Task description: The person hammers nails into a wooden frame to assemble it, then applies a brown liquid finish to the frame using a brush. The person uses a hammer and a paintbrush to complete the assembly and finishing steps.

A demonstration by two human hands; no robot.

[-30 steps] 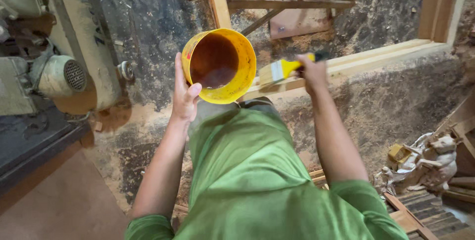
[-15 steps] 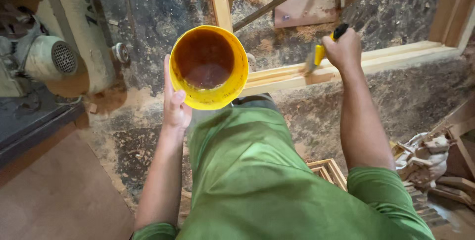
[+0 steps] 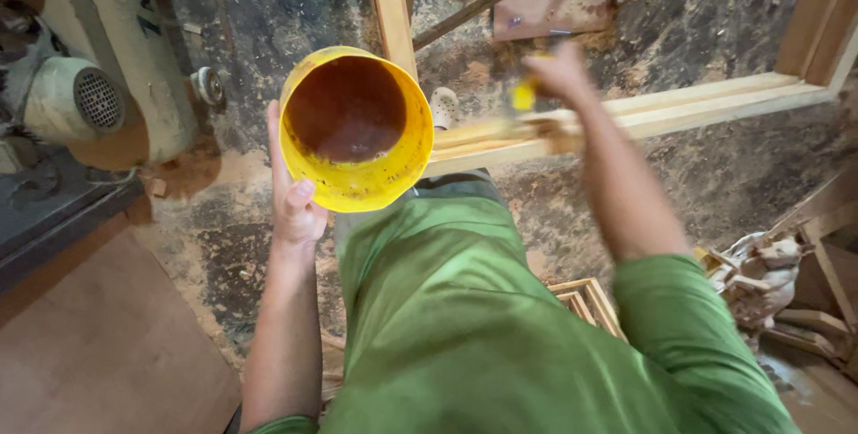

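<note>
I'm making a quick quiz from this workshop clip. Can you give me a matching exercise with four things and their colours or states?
Things:
1. bucket
2. left hand
3. right hand
4. wooden frame

States:
A. blurred, gripping a yellow-handled tool
B. pale bare wood
C. yellow outside, brown liquid inside
D. gripping the bucket's side

Pairs: 1-C, 2-D, 3-A, 4-B

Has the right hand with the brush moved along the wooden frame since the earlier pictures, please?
Yes. The right hand, blurred, now sits further left along the wooden frame, closer to the yellow bucket held by the left hand.
</note>
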